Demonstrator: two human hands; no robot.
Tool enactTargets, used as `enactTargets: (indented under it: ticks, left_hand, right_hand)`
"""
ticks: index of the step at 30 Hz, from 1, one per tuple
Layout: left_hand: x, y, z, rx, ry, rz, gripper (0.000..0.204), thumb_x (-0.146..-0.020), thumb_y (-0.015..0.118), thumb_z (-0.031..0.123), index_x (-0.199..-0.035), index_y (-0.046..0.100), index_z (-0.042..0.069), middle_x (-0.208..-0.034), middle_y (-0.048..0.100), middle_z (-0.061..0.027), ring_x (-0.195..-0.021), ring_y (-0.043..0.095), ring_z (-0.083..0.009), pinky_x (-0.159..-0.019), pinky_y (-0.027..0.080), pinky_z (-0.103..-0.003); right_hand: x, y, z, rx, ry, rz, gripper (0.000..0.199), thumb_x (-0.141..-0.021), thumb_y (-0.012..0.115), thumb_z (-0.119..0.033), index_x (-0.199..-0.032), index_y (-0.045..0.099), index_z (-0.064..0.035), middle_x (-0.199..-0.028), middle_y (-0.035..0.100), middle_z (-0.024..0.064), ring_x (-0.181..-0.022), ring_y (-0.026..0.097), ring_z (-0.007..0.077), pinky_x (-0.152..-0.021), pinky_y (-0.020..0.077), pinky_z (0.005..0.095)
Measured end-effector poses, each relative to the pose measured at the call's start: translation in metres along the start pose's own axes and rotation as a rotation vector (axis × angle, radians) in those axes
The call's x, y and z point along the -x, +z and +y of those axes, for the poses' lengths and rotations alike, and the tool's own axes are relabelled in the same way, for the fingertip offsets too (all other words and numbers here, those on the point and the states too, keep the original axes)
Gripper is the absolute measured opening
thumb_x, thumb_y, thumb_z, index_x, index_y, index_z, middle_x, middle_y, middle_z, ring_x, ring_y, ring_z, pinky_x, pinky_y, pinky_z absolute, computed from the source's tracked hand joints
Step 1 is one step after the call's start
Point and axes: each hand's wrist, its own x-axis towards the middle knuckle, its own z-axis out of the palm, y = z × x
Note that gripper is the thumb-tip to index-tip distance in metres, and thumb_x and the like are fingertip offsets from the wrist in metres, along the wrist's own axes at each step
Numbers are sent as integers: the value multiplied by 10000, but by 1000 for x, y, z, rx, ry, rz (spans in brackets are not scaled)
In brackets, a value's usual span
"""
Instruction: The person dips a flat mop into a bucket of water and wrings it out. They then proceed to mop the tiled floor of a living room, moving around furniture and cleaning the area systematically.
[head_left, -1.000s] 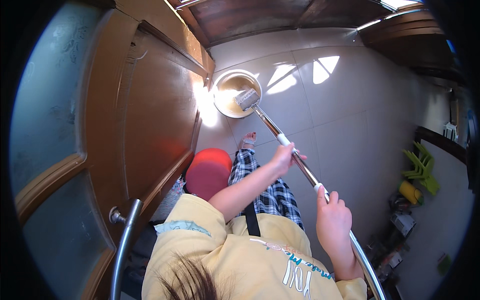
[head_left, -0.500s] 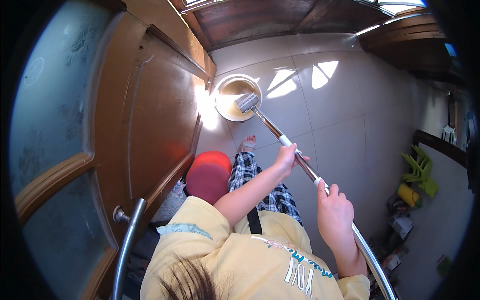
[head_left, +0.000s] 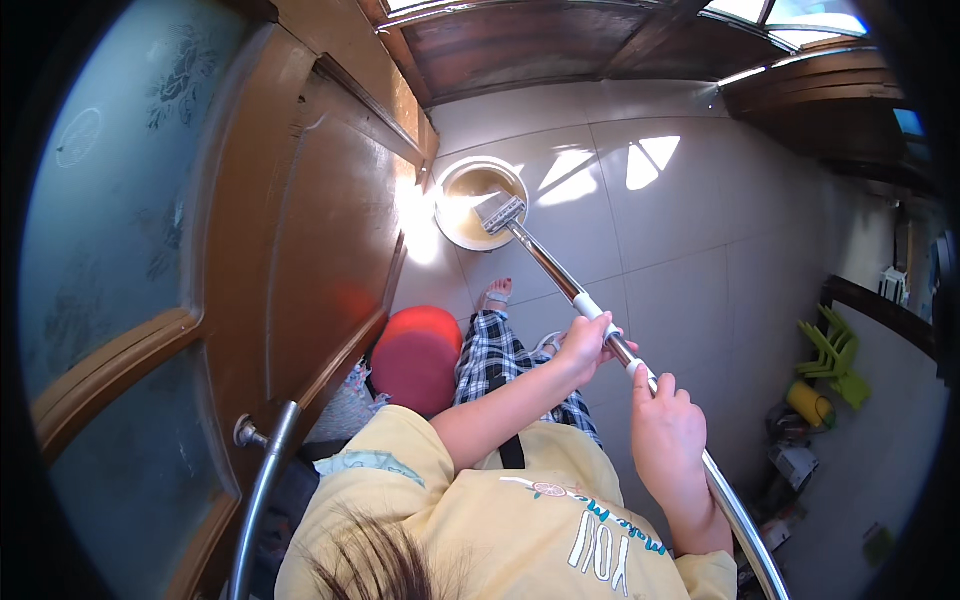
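Over pale floor tiles point(head_left: 680, 275), the person's left hand point(head_left: 585, 348) and right hand point(head_left: 670, 425) grip a mop point(head_left: 556, 272) whose stiff pole point(head_left: 740, 512) seems light but slick, best held near its white collars point(head_left: 587, 304).

Brown door point(head_left: 335, 250) is standing at left, frosted panes point(head_left: 115, 220) showing, metal handle point(head_left: 263, 490) jutting out. Red stool point(head_left: 416, 358) is sitting near it, patterned cloth point(head_left: 342, 411) bunching just beside. At right, green thing point(head_left: 847, 385), kind unclear, is showing next to yellow thing point(head_left: 808, 403). Wood panels point(head_left: 515, 55) are running along top, bright window point(head_left: 822, 18) showing top right.
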Motion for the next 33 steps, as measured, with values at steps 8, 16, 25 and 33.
enactTargets:
  ticks: [8, 16, 25, 33]
  left_hand:
    - [-111, -67, 27, -38, 105, 283, 222, -847, 311, 205, -863, 322, -16, -665, 440, -70, -564, 557, -241, -527, 492, -331]
    - [-208, -141, 77, -132, 148, 393, 280, -850, 305, 199, -966, 289, -56, -696, 452, -108, -531, 566, -262, -455, 504, -312]
    - [-166, -103, 34, 106, 165, 324, 237, -849, 320, 196, -822, 368, -34, -704, 446, -98, -636, 557, -262, -585, 498, -345]
    - [-16, -16, -14, 94, 49, -35, 201, -841, 359, 218, -843, 332, 19, -731, 480, -90, -671, 576, -248, -608, 492, -319]
  right_hand:
    - [2, 2, 0, -87, 19, -108, 340, -674, 506, -85, -1014, 506, -60, -689, 425, 42, -537, 465, 151, -419, 393, 245]
    - [-3, -4, 12, -264, 35, -258, 439, -640, 513, -3, -1075, 451, -15, -727, 421, 77, -586, 459, 175, -473, 395, 260]
    - [1, 3, 11, -248, 29, -225, 472, -613, 526, 10, -1078, 446, -3, -740, 418, 80, -590, 457, 172, -469, 387, 247]
    - [5, 3, 3, -275, 79, -271, 502, -592, 519, 61, -1083, 447, -20, -776, 438, 95, -615, 473, 203, -498, 406, 278]
